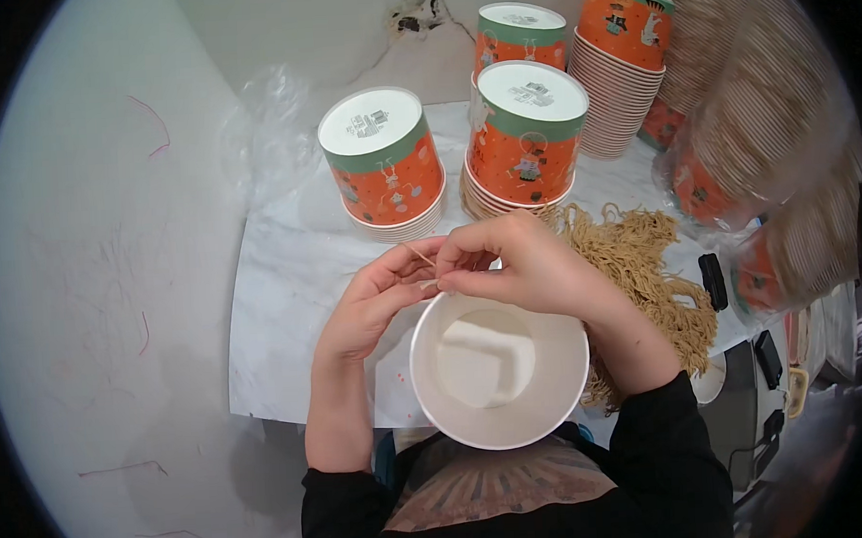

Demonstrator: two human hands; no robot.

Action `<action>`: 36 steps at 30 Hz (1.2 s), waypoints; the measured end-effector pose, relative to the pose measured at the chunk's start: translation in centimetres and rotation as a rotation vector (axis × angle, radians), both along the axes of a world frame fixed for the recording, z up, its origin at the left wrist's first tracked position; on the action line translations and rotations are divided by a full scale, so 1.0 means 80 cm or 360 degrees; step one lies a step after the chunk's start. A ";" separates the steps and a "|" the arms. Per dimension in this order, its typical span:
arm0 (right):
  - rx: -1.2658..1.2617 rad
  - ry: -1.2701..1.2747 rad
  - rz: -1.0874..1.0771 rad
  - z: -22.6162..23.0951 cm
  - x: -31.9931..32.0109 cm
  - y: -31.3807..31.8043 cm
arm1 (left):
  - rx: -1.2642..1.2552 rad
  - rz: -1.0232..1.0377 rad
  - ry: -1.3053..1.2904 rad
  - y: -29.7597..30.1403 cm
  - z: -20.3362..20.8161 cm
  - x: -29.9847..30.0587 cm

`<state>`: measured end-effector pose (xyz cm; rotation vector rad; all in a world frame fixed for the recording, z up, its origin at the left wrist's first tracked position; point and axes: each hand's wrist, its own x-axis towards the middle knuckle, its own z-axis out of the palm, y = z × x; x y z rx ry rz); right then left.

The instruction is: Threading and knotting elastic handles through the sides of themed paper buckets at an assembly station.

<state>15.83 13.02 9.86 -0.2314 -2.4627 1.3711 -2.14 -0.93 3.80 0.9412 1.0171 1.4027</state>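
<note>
Across a marbled counter (280, 333), upturned orange-and-green paper buckets (530, 154) stand stacked beyond a heap of tan cords (652, 264). At the near edge, a white-lined bucket (561, 374) opens upward, probably light and stiff, best held by its rim. By its far side, the right hand (512, 258) pinches a strand (419, 256) in a narrow grip, likely soft and limp, best taken near its end; the left hand (376, 295) curls alongside, its hold unclear.

marbled white table (280, 333) | inverted cup stacks (389, 179) | tan cord pile (652, 269)
</note>
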 end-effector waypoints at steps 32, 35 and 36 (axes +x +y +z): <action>0.0148 0.0032 -0.0099 -0.022 -0.016 0.009 | 0.0200 0.0555 0.0189 0.005 -0.011 0.006; 0.0056 0.0019 -0.0137 -0.018 -0.015 0.004 | 0.0180 0.0615 0.0234 0.005 -0.012 0.006; 0.0059 0.0015 -0.0144 -0.015 -0.013 0.004 | 0.0168 0.0584 0.0232 0.005 -0.011 0.006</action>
